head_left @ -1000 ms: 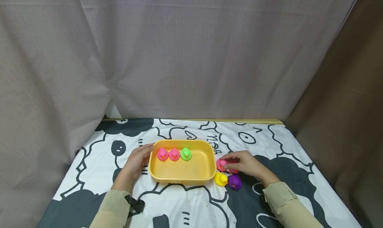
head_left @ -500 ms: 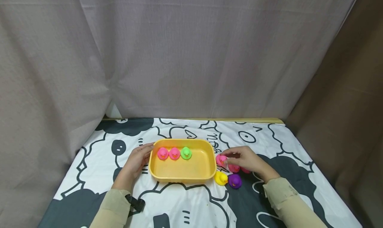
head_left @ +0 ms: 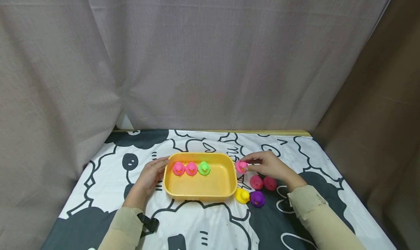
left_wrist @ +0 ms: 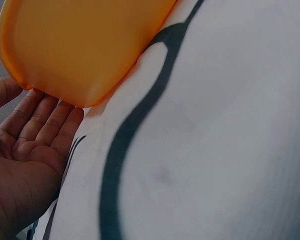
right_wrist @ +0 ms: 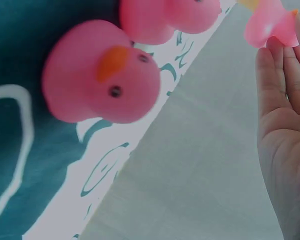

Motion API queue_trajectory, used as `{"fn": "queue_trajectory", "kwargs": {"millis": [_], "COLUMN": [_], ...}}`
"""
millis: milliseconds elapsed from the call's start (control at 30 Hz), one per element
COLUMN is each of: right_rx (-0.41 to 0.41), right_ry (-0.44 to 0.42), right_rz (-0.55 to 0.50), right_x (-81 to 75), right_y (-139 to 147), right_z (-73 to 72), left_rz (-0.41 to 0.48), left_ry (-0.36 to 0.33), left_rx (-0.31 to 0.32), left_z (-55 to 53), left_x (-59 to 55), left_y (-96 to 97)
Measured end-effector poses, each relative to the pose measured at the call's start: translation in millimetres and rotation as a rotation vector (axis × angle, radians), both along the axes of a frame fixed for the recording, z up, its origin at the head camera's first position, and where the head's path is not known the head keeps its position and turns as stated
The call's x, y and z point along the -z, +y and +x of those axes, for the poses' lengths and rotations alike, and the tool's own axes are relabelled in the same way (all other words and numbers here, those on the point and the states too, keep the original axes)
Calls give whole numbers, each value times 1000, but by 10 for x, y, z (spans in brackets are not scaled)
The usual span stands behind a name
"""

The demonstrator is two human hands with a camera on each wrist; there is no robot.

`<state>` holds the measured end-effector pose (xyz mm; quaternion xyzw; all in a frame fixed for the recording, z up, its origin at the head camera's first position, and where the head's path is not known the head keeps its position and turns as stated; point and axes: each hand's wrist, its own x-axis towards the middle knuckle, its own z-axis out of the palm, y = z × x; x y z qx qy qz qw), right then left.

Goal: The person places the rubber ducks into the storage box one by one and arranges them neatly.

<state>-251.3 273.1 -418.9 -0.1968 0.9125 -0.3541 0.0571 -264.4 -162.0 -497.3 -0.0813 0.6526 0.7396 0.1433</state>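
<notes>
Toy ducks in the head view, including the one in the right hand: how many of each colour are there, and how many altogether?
Pink ducks: 5 (2 in the tray, 1 in the right hand, 2 on the cloth)
Green duck: 1
Yellow duck: 1
Purple duck: 1
Total: 8

Ylw tray (head_left: 203, 188), gry/wht patt. cloth (head_left: 197, 226)
</notes>
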Motion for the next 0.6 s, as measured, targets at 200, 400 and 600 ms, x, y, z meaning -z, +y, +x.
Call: {"fn": "queue_trajectory", "kwargs": {"millis": [200, 400, 600], "right_rx": [8, -74, -134], "right_ry": [-11, 24, 21], "right_rz": [9, -25, -32], "right_x": [-123, -151, -140], "right_y": [-113, -247, -436], "right_z": [-25, -111, -187], "left_rz": [3, 2, 5], "left_ry": [-13, -12, -11], "left_rx": [-2, -3, -1], "left_z": [3, 5, -4], "left_x": [-1, 0, 2], "left_y": [-3, 1, -2]}}
